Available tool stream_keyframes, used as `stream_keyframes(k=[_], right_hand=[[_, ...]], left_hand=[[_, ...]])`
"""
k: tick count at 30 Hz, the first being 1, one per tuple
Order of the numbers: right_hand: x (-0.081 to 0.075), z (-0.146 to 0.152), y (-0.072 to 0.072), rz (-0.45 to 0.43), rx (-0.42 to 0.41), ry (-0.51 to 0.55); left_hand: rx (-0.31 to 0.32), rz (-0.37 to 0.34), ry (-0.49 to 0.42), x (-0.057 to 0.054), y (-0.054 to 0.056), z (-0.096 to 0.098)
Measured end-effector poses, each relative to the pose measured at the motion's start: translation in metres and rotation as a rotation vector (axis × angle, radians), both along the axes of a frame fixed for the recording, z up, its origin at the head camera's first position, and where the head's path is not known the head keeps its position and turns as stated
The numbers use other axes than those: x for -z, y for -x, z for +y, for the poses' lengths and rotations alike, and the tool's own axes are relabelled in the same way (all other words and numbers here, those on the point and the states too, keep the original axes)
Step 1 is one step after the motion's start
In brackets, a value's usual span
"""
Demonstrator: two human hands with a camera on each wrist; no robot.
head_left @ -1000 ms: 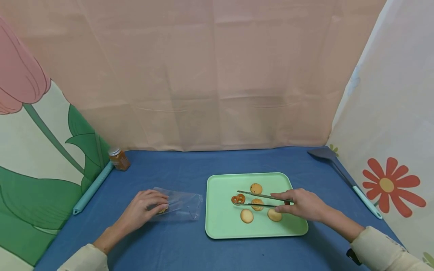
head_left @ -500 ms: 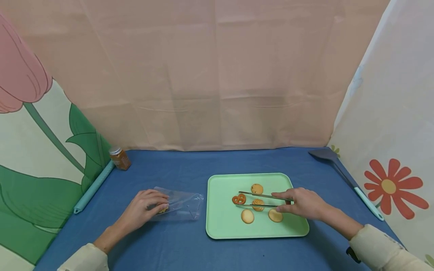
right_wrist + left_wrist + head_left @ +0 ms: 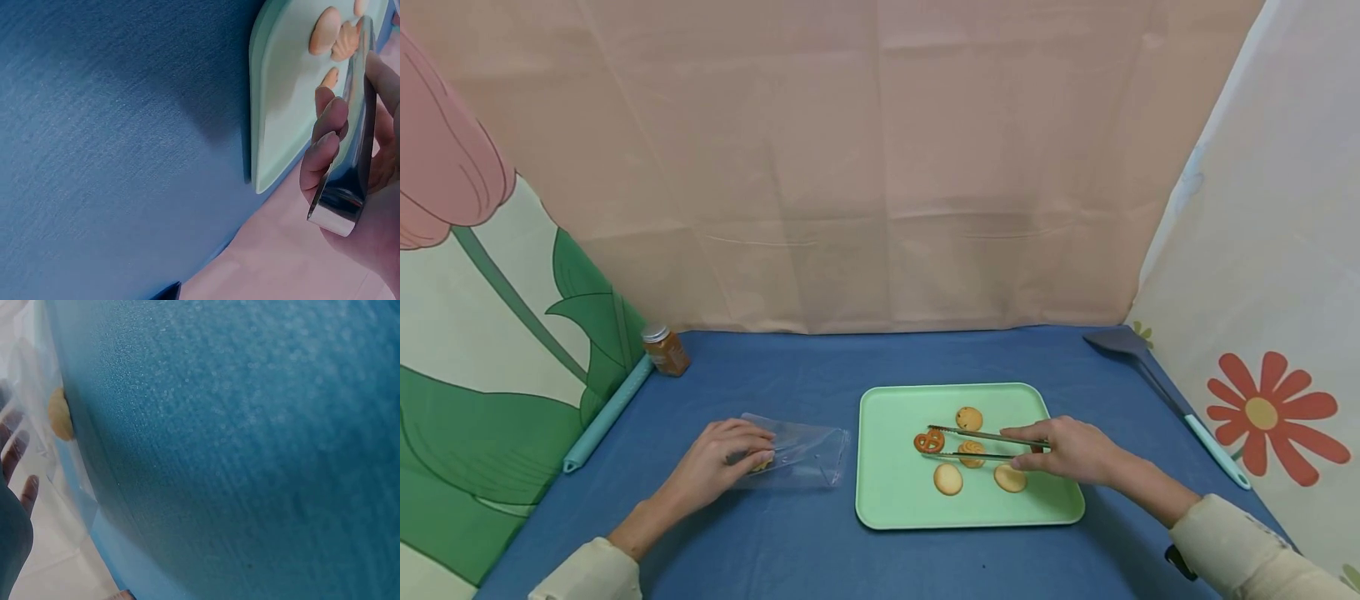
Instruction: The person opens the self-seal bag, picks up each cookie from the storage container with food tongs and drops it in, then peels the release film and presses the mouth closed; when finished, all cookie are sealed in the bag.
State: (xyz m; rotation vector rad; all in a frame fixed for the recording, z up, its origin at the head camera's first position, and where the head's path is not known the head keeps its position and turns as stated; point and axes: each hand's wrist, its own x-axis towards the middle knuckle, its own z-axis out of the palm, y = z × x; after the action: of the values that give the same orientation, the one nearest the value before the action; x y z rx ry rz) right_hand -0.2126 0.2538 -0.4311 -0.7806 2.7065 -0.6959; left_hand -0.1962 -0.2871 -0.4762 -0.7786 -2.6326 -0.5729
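My left hand (image 3: pixel 718 462) holds the near end of a clear plastic bag (image 3: pixel 812 454) on the blue cloth. A pale cookie (image 3: pixel 60 414) lies in the bag in the left wrist view; in the head view my fingers partly hide it. Over a mint-green tray (image 3: pixel 880 504), my right hand (image 3: pixel 1070 450) grips metal tongs (image 3: pixel 350 165), their arms spread apart. A swirled cookie (image 3: pixel 971 454) sits between the tong arms, and the tips are beside a pretzel-shaped cookie (image 3: pixel 929 442). Also on the tray are a dotted cookie (image 3: pixel 969 418) and plain round ones (image 3: pixel 947 479).
A brown jar with a silver lid (image 3: pixel 666 351) stands tilted in view at the back left, near a long teal rod (image 3: pixel 606 417). Along the right edge lies a dark spatula with a teal handle (image 3: pixel 1150 383). Fabric walls enclose the back and sides.
Both hands, the bag and the tongs stay almost where they were. The whole view has shifted very slightly.
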Motion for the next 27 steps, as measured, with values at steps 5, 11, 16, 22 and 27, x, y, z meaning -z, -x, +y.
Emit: stream_keyframes(k=[5, 11, 16, 22, 27], right_hand=[[0.0021, 0.0022, 0.0004, 0.027, -0.004, -0.007], [0.0037, 0.0031, -0.0017, 0.071, -0.011, -0.011], [0.0044, 0.0035, -0.0036, 0.090, -0.024, 0.001], [0.0060, 0.0040, -0.0042, 0.104, -0.025, 0.006], [0.0071, 0.0031, -0.0046, 0.091, -0.007, 0.009]], left_hand=[[0.002, 0.003, -0.004, -0.0006, 0.0003, 0.0001], [0.003, 0.011, -0.002, -0.0003, 0.0001, -0.0002], [0.004, 0.006, -0.004, -0.0009, -0.0010, -0.0002], [0.003, -0.001, -0.001, -0.0011, -0.0021, 0.0000], [-0.002, -0.004, -0.002, -0.0003, -0.0023, -0.0005]])
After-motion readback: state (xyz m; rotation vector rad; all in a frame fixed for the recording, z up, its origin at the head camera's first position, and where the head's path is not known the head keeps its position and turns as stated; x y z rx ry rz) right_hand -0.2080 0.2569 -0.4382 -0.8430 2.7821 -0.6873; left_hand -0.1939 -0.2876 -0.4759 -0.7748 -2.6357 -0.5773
